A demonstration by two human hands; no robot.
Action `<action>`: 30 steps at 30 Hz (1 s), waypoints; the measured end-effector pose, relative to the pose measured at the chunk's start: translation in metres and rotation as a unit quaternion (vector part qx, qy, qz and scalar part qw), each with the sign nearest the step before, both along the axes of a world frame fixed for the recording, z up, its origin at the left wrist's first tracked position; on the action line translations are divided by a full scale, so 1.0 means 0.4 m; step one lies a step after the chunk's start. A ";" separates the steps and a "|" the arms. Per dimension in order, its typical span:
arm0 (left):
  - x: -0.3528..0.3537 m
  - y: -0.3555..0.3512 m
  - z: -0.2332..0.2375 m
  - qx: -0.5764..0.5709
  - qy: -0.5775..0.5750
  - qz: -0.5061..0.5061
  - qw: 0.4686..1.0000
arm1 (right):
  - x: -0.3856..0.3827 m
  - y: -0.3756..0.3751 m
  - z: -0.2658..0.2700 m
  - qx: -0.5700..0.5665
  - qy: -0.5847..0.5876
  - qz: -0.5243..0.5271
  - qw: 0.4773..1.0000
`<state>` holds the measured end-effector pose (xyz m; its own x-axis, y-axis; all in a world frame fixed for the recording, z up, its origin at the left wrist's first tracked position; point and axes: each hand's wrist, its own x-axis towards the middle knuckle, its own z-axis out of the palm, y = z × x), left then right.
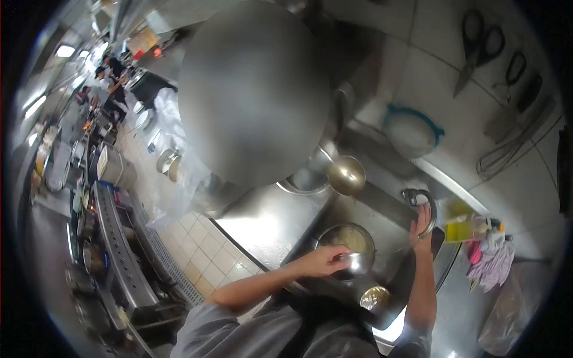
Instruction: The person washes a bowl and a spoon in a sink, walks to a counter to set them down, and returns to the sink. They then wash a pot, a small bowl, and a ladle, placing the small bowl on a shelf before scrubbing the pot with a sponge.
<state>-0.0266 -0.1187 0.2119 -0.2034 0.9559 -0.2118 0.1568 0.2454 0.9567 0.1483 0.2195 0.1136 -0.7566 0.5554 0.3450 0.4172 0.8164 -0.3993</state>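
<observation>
My left hand (pixel 329 261) is closed on the rim of a small metal bowl (pixel 357 262). That bowl is over the near edge of a larger metal bowl (pixel 371 237), which has pale contents and stands in the sink (pixel 388 209). At the right, my right hand (pixel 422 228) reaches up to the faucet (pixel 431 218) with its fingers extended, touching or just behind the curved spout. A gold-coloured bowl (pixel 376 298) lies in the sink close to my body.
A ladle (pixel 346 175) and a large blurred round metal object (pixel 253 92) are ahead. Scissors (pixel 471 51), a blue-rimmed strainer (pixel 413 131) and a whisk (pixel 507 155) hang on the wall. Yellow sponge (pixel 458 231) and cloths (pixel 492 262) sit right. People (pixel 110 83) stand far left.
</observation>
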 end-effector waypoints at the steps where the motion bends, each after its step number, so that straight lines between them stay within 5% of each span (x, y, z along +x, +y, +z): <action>1: 0.004 -0.029 -0.021 0.017 0.017 0.016 1.000 | 0.011 -0.016 -0.005 -0.010 0.010 -0.008 1.000; 3: -0.014 -0.063 -0.042 -0.046 -0.022 0.029 0.998 | 0.037 -0.041 -0.057 -0.033 0.024 -0.027 0.999; 6: 0.011 -0.079 -0.072 -0.130 -0.198 0.189 0.953 | 0.108 -0.059 -0.270 -0.404 0.143 -0.027 0.903; 7: 0.023 -0.078 -0.092 -0.106 -0.245 0.221 0.938 | 0.119 -0.097 -0.185 -0.390 0.029 0.005 0.921; 8: 0.030 -0.081 -0.082 -0.125 -0.222 0.206 0.945 | 0.120 -0.172 -0.067 -0.369 -0.088 0.037 0.925; 10: 0.050 -0.090 -0.050 -0.161 -0.176 0.184 0.953 | 0.165 -0.268 -0.069 -0.381 -0.029 0.065 0.922; 13: 0.069 -0.135 0.006 0.016 0.002 0.076 0.997 | 0.219 -0.342 -0.082 -0.474 -0.029 0.085 0.876; 19: 0.156 -0.168 0.025 -0.034 0.292 -0.108 0.950 | 0.256 -0.440 0.014 -0.769 0.023 0.025 0.639; 22: 0.180 -0.167 0.010 -0.076 0.323 -0.150 0.932 | 0.235 -0.511 0.056 -0.650 0.005 0.093 0.754; 24: 0.164 -0.156 0.048 -0.091 0.329 -0.163 0.926 | 0.224 -0.540 0.066 -0.610 0.023 0.140 0.780; 25: 0.163 -0.171 0.029 0.104 0.355 -0.074 0.926 | 0.214 -0.555 0.125 -0.585 0.017 0.160 0.795; 26: 0.145 -0.163 0.018 0.084 0.312 -0.122 0.938 | 0.208 -0.569 0.171 -0.557 0.011 0.181 0.810; 30: 0.048 -0.118 0.200 0.076 0.249 -0.262 0.929 | 0.185 -0.622 0.211 -0.621 0.064 0.144 0.768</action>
